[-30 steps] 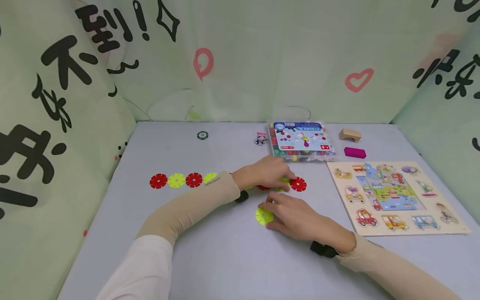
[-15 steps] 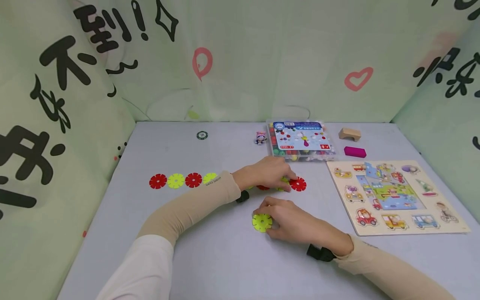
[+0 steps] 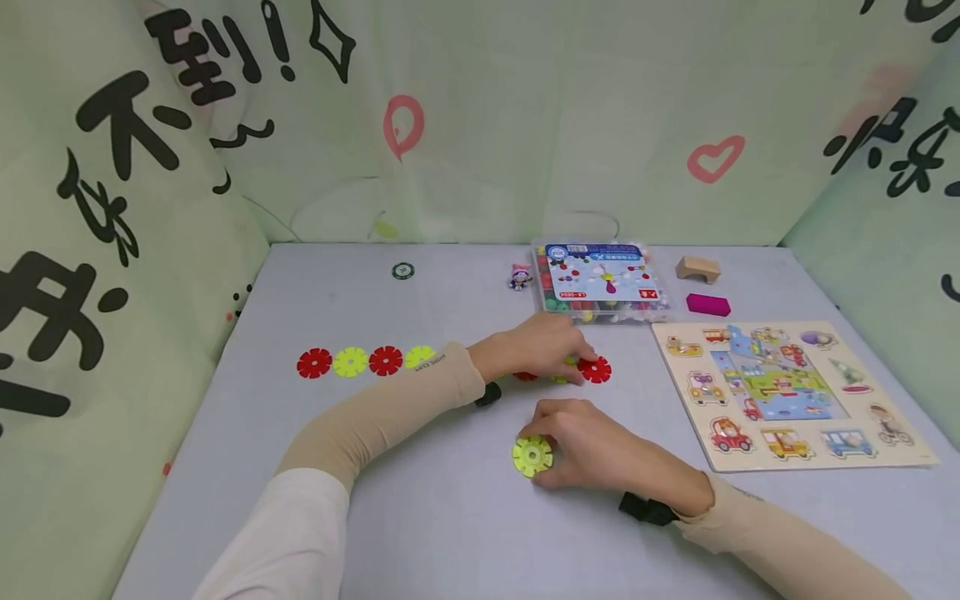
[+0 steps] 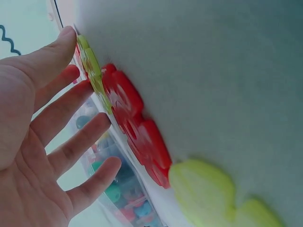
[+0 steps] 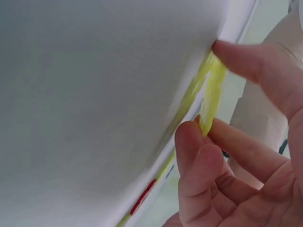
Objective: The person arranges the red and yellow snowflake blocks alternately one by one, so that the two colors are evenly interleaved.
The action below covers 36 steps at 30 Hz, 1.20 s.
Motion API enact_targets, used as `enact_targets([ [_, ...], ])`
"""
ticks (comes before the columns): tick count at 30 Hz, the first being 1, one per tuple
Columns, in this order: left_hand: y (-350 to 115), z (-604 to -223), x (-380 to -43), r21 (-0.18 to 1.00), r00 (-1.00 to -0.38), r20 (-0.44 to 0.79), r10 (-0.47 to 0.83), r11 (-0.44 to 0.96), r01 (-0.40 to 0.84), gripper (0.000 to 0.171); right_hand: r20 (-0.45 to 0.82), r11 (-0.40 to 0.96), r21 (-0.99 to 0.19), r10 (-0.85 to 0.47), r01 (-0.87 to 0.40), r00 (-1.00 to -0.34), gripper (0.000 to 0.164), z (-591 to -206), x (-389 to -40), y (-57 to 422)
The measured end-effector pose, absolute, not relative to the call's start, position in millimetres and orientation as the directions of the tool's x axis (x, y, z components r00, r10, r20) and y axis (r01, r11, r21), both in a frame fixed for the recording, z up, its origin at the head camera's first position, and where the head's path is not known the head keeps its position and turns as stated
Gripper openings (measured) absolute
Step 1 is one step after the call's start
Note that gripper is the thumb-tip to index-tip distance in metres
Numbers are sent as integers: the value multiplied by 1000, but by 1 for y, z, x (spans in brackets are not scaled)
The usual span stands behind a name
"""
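A row of flower-shaped plastic discs, alternating red and yellow-green, runs across the table, starting with a red disc [image 3: 314, 363] at the left. My left hand [image 3: 546, 343] lies over the row's right part, its fingertips by the red disc [image 3: 595, 369] at that end. The left wrist view shows its fingers spread and fairly straight, beside a yellow-green disc [image 4: 94, 71] and a red disc [image 4: 135, 125]. Closer to me, my right hand [image 3: 585, 446] pinches a separate yellow-green disc [image 3: 532, 457] by its edges, between thumb and fingers. The left arm hides some discs.
Right of the hands lies a wooden puzzle board [image 3: 693, 392]. Behind them are a clear box of beads [image 3: 603, 275], a small figurine [image 3: 520, 277], a wooden arch block [image 3: 698, 268], a magenta block [image 3: 708, 304] and a dark ring [image 3: 402, 271].
The pinched yellow-green disc has come slightly towards me with the right hand, and more of its face now shows beside the fingers. My left hand stays in place over the row.
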<state>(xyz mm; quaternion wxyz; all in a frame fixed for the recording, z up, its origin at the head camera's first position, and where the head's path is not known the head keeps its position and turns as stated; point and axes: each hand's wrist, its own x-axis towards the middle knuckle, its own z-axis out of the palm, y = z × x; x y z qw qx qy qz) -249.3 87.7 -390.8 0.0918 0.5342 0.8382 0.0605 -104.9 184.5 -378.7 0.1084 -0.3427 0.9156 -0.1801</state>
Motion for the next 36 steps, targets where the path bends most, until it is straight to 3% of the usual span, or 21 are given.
enact_targets([
  [8, 93, -389, -247, 167, -452, -120, 884, 466, 869, 46, -84, 771, -398, -570, -497, -817, 38, -363, -107, 233],
  [16, 99, -389, -248, 132, -476, -143, 868, 493, 860, 47, -66, 873, -330, -401, -359, -914, 45, -350, -155, 308],
  [23, 100, -386, -244, 112, -458, -151, 876, 475, 873, 47, -161, 905, -294, -363, -306, -918, 47, -365, -185, 325],
  [36, 100, -386, -243, 94, -466, -149, 872, 482, 871, 46, -173, 902, -295, -374, -314, -911, 49, -372, -189, 319],
])
